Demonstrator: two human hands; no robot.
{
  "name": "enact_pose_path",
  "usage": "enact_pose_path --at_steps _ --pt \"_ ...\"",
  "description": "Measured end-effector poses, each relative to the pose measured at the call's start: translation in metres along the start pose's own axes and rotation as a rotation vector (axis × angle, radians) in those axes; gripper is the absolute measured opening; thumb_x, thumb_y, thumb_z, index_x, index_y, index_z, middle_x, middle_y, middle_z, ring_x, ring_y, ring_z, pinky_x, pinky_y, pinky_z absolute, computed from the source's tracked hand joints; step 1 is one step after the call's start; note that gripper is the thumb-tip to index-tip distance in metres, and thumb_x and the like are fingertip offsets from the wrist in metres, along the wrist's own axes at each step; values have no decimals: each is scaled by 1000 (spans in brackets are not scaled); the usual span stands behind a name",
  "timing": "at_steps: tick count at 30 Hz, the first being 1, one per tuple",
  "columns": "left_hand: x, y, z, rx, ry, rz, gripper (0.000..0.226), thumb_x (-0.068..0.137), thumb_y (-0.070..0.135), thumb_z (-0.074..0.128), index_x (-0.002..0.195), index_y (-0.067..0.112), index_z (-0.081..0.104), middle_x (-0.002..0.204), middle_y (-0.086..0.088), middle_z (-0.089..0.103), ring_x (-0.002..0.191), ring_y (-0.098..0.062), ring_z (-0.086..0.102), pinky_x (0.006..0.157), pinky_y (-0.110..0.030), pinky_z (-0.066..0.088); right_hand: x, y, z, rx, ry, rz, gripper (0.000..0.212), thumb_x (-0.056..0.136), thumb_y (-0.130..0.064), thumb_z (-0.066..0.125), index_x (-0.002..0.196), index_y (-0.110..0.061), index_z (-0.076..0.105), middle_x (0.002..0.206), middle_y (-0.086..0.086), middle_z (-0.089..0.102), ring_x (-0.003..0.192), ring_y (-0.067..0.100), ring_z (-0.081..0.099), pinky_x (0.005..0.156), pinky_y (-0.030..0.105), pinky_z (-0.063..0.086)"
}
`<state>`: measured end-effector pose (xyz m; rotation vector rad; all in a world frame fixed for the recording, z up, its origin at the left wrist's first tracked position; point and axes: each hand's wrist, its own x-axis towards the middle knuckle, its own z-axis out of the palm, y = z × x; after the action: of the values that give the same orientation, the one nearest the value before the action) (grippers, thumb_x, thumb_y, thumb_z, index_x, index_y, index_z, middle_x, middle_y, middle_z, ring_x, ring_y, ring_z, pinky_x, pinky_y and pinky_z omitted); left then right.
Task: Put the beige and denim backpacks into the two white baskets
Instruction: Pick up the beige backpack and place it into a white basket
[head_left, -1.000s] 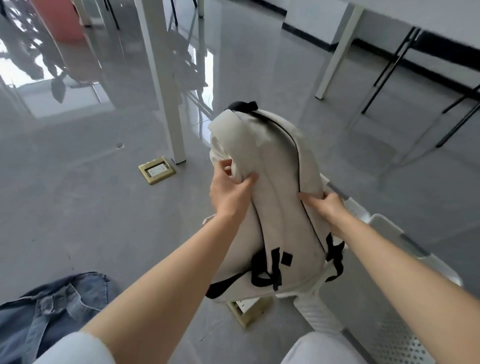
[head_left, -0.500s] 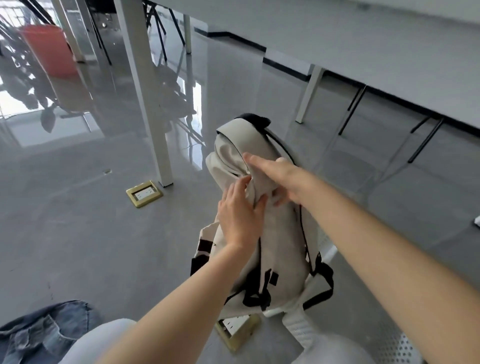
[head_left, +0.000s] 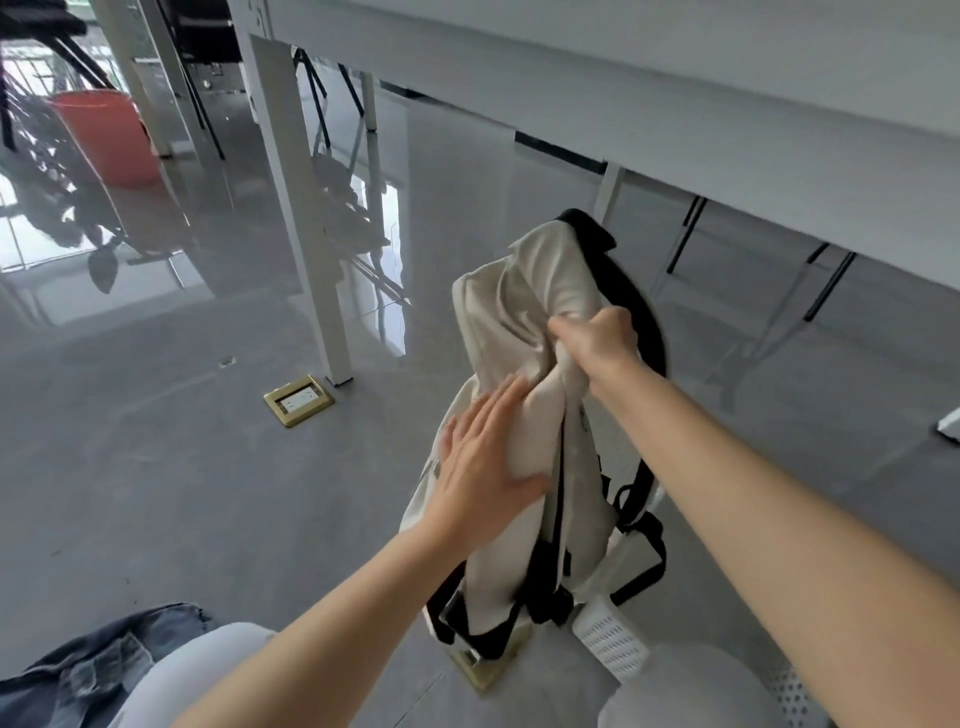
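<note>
1. The right hand (head_left: 597, 340) bunches a fistful of fabric near the top of the beige backpack (head_left: 524, 322); its grip is pressed tight on the cloth and holds the bag upright above the floor (head_left: 182, 493).
2. The left hand (head_left: 483, 467) lies flat against the backpack's left side, lower than the right hand, with its fingers (head_left: 498, 400) spread and its palm touching the fabric; this grip closes on nothing.
3. The backpack's black straps (head_left: 639, 545) dangle from its back and lower end, looping below the right forearm.
4. The bag's lower end hangs just above a white basket (head_left: 613, 636), of which only a perforated corner shows beside the straps; whether the bag touches it cannot be told.
5. A second perforated white piece (head_left: 789, 696) shows at the lower right edge of the view, half hidden by the right arm.
6. The denim backpack (head_left: 78, 675) lies on the floor at the lower left corner of the view, well apart from the basket.
7. A brass floor socket (head_left: 298, 400) sits in the floor beside the foot of a white table leg (head_left: 296, 208), to the left of the raised bag.
8. A red bucket (head_left: 104, 135) stands far off at the upper left.
</note>
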<state>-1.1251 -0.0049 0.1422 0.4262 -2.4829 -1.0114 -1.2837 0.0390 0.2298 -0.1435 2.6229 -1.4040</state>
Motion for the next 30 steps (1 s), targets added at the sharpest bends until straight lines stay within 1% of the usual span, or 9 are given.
enact_pose_path --at_steps 2,4,5,7,9,12,15,21,30 --pt "-16 -4 -6 114 -82 -115 121 62 44 78 147 49 -8 161 16 -6 149 -16 -6 120 -48 3 1 3 -12 139 16 33 22 76 -26 66 82 -7 56 98 10 64 86 27 62 76 31 53" --pt "-28 -17 -11 168 -182 -321 132 57 48 79 146 45 -19 162 7 -9 149 -26 4 118 -47 16 3 3 -21 242 30 67 19 79 -24 64 79 -9 53 87 4 60 79 22 58 72 29 49" --pt "-30 -25 -15 99 -239 -468 133 54 48 80 148 43 -14 162 -1 7 145 -30 22 111 -42 31 5 2 -24 294 47 83 20 79 -24 64 86 -7 56 88 3 59 80 21 58 71 28 47" --pt "-26 -36 -18 -55 -301 -671 105 53 49 80 143 36 28 132 -2 54 114 -26 55 89 -36 51 9 0 -30 393 96 100 24 78 -24 65 93 -6 59 95 6 61 80 21 58 70 27 46" --pt "-16 -36 -12 76 -298 -639 51 64 46 76 108 26 61 96 0 67 87 -22 62 75 -36 55 12 -2 -35 440 137 92 19 78 -24 67 78 -9 54 94 7 61 79 21 58 71 28 48" --pt "5 -24 6 295 -237 -495 19 81 32 64 89 15 61 83 -2 61 76 -27 56 62 -32 47 18 -3 -45 473 206 83 25 78 -27 68 71 -14 47 90 4 60 85 24 61 78 31 53" --pt "18 -17 30 389 -220 -393 12 87 26 56 84 14 56 87 -8 61 78 -32 54 64 -32 41 28 4 -60 487 242 120 27 76 -27 70 70 -15 46 100 8 62 93 26 63 89 39 55" --pt "2 -44 94 277 -214 -354 11 87 11 45 92 11 55 91 -10 65 75 -30 56 65 -41 53 35 57 -57 366 194 231 29 75 -23 70 94 -9 53 74 -1 53 82 25 57 78 36 50" --pt "34 -31 103 329 -257 -250 16 73 -4 43 78 10 48 84 -16 62 75 -32 54 60 -33 37 51 94 -75 405 276 320 40 75 -21 67 111 -8 58 92 5 57 85 25 55 82 38 52"
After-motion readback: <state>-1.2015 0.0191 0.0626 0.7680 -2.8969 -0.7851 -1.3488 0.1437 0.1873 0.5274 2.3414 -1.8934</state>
